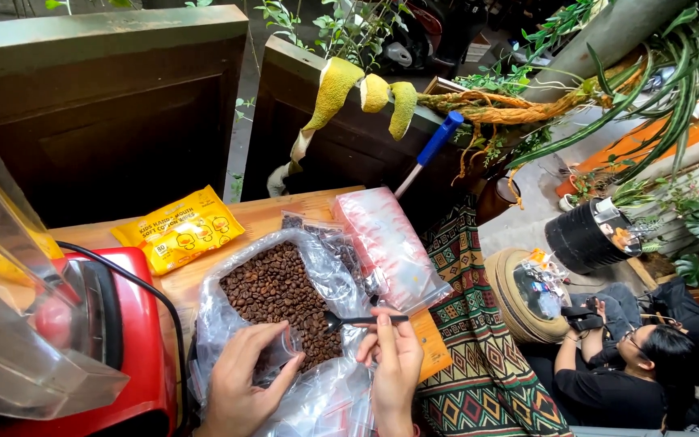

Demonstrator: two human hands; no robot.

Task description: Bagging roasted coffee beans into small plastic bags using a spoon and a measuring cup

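Note:
A large clear plastic bag (228,324) of dark coffee beans (277,295) lies open on the wooden table (264,214). My left hand (240,388) holds the bag's near edge, fingers pinching the plastic. My right hand (394,360) grips a small black spoon (357,320) whose bowl hovers at the right side of the beans. A stack of clear zip bags with red strips (386,243) lies just beyond the spoon, and a smaller bag with beans (329,239) sits between it and the big bag.
A red blender base with a clear jug (50,324) stands at the left, its black cord (159,303) crossing the table. A yellow packet of wipes (180,229) lies behind. A patterned cloth (471,356) hangs at the right; a person (624,372) sits below beside a black pot (584,235).

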